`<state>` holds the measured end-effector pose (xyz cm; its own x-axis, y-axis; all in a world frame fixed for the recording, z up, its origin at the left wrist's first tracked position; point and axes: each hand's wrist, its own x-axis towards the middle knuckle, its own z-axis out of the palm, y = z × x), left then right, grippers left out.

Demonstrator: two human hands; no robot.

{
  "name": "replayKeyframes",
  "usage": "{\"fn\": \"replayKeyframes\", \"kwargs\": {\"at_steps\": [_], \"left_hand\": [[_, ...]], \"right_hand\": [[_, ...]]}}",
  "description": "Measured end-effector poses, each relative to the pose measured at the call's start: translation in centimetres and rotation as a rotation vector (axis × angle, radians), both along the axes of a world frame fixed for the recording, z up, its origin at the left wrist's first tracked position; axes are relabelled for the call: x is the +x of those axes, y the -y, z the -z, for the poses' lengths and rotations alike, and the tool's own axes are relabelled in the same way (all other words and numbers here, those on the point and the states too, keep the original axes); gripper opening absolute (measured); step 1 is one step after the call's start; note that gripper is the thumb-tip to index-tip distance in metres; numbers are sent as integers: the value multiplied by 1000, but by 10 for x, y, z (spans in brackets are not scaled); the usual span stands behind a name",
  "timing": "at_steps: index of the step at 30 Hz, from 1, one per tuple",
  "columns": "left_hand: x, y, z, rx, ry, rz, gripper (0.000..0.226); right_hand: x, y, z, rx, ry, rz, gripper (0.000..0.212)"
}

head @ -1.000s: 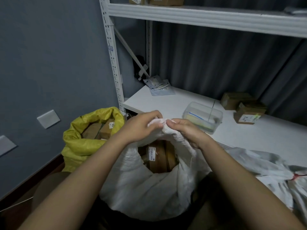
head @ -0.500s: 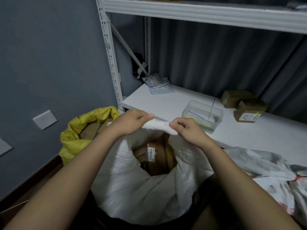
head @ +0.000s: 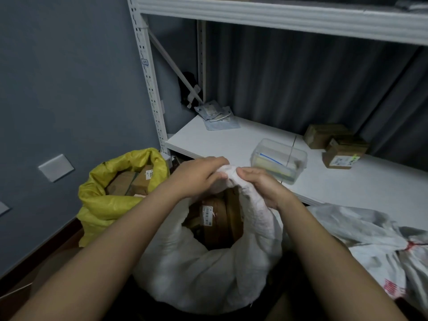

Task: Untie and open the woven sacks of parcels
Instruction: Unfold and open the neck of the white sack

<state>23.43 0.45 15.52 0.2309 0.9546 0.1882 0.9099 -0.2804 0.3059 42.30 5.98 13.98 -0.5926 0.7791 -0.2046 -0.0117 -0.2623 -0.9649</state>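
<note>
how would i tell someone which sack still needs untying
Start at the white shelf. On the floor below its right end, right of the open white sack in the hands, lies a grey-white sack. Only its neck is bunched shut with a red tie.

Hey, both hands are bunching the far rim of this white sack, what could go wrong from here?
Pulling the white sack rim with both hands could tip it; the brown parcels sit near the mouth and may spill. The yellow sack stands close beside and might get knocked.

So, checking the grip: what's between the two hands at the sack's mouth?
Head view: a bunched fold of the white sack rim, pinched between left hand and right hand.
</note>
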Motion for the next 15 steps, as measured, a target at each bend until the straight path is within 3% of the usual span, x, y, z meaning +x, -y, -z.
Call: {"fn": "replayKeyframes", "kwargs": {"at_steps": [1,3,5,6,8,10,13,15], "left_hand": [[-1,-3,0,-47,149,11,13],[-10,-11,0,-151,397,-30,26],[-15,-13,0,-207,357,-58,23],[-13,-13,0,-184,200,-50,21],[-1,-17,7,-119,9,35,42],[12,-19,11,-143,218,156,35],[7,-30,11,-188,636,84,6],[4,-33,10,-204,728,9,9]], "right_hand": [[1,-1,0,57,62,-15,15],[8,0,7,396,343,30,9],[13,3,13,532,417,91,3],[14,4,15,479,352,78,7],[11,7,9,122,108,35,16],[11,8,3,4,13,21,17],[21,7,10,562,344,158,12],[26,9,18,731,444,213,11]]}}
